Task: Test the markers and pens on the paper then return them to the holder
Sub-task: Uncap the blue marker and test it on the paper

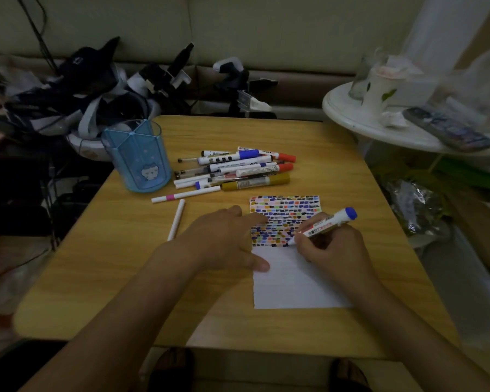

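The right hand [333, 246] is pinching a blue marker [324, 225], its tip touching the paper [292, 281] on the worktop [125, 264]. The left hand [224, 239] is lying spread, pressing the paper's edge (holder [137, 157] standing beside the pens [235, 169]).

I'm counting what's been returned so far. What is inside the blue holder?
The blue holder shows only its dividers through the clear wall; no pen sticks out above its rim. The pens and markers lie piled beside it. Its bottom is too dim to check.
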The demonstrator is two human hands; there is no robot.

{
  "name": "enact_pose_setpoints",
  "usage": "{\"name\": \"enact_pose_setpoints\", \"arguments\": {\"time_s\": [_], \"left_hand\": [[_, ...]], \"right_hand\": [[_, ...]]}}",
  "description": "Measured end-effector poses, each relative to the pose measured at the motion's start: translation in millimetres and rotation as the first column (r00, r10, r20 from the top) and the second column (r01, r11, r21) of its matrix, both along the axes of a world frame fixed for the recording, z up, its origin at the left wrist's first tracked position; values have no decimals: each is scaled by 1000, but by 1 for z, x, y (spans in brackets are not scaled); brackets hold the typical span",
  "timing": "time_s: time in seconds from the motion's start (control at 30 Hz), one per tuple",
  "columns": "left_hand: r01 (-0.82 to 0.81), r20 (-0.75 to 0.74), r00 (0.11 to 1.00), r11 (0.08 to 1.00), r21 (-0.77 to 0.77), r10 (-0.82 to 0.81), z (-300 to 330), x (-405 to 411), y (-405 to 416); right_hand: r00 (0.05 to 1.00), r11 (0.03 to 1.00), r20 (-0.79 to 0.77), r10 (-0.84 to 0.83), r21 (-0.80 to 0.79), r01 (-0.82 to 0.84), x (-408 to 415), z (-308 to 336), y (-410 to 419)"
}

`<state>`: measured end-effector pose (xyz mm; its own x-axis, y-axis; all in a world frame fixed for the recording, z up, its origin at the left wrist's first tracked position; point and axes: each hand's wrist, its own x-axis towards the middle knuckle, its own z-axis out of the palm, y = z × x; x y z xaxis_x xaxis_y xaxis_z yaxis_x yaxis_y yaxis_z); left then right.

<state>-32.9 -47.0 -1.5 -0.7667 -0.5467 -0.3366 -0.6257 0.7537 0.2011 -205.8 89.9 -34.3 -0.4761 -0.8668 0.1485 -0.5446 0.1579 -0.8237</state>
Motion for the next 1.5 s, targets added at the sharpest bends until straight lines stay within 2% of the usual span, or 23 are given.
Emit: {"name": "enact_pose_setpoints", "arguments": {"time_s": [0.97,1.33,1.5], "left_hand": [[0,-24,1000,1000,-4,0,-3,2,-1],[4,-34,999,1000,-12,-4,0,2,1],[-4,-33,999,1000,-17,3,1,1,3]], "right_hand": [[1000,1000,-6,23,-14,-23,1,2,1],[999,1000,44,11,-10,-11,1,3,2],[988,997,153,29,-73,-18,0,6,1]]}}
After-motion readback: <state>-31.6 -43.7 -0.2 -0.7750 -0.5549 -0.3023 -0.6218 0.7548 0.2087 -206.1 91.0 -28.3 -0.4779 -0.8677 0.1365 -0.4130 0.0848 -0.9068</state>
